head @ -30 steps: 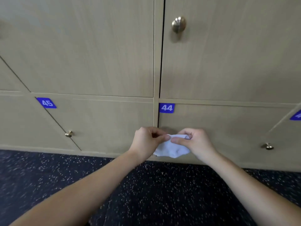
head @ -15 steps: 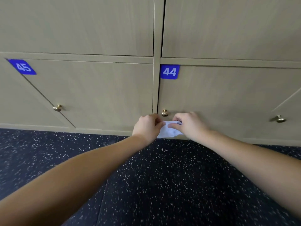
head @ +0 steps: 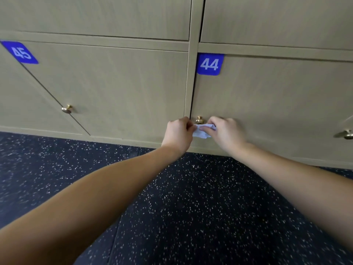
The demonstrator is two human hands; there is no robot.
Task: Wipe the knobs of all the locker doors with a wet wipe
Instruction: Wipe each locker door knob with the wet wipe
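A white wet wipe (head: 201,132) is bunched between my two hands, just below the brass knob (head: 199,120) of locker door 44 (head: 267,104). My left hand (head: 178,133) pinches the wipe's left edge with curled fingers. My right hand (head: 226,133) pinches its right side between thumb and fingers. The wipe sits slightly under the knob; I cannot tell whether it touches it. Door 45 (head: 122,88) to the left carries its own brass knob (head: 66,109). Another knob (head: 346,134) shows at the far right edge.
Beige locker doors fill the upper view, with blue number tags 44 (head: 210,64) and 45 (head: 21,52). A dark speckled floor (head: 191,207) runs below the lockers' base strip (head: 114,139). Both forearms stretch forward over the floor.
The view has dropped and closed in on the bottom row; the upper knob left the frame. Both hands carried the wipe forward to just under knob 44, which is now uncovered.
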